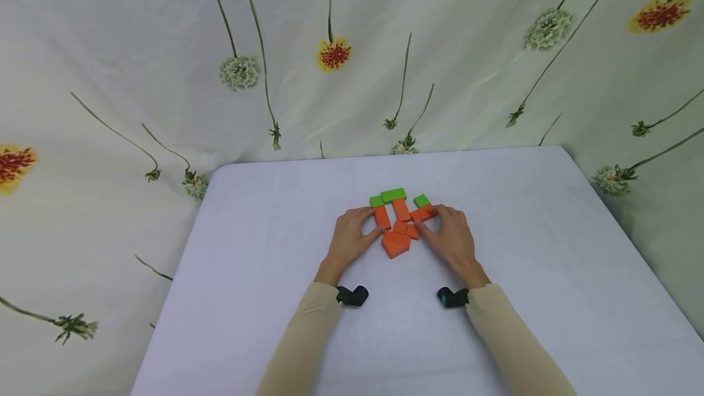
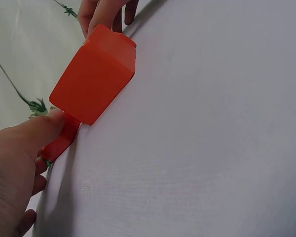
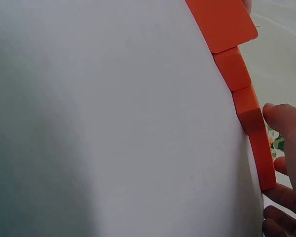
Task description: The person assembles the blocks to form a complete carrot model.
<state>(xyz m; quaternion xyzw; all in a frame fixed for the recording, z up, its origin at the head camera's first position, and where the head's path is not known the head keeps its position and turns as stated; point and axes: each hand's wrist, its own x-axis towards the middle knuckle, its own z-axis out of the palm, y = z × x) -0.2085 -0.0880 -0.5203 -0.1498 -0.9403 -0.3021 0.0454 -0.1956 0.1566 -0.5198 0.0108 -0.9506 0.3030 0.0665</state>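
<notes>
White table [image 1: 247, 292]; fingers [image 1: 444, 211] parted, gripping orange blocks [image 1: 382, 217].

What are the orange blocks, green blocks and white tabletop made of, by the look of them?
Orange blocks: perhaps painted wood or plastic; smooth, evenly coloured, soft sheen.
Green blocks: possibly the same, evenly coloured too, but small in view.
White tabletop: apparently covered in matte cloth, judging by faint creases.

On my head feed I see a white table [image 1: 264, 219], its far corners rounded. Past its far, left and right edges I see pale, creased fabric [image 1: 159, 35] printed with long-stemmed white puffballs [image 1: 239, 73] and red-and-yellow blooms [image 1: 333, 54], softly lit.
</notes>
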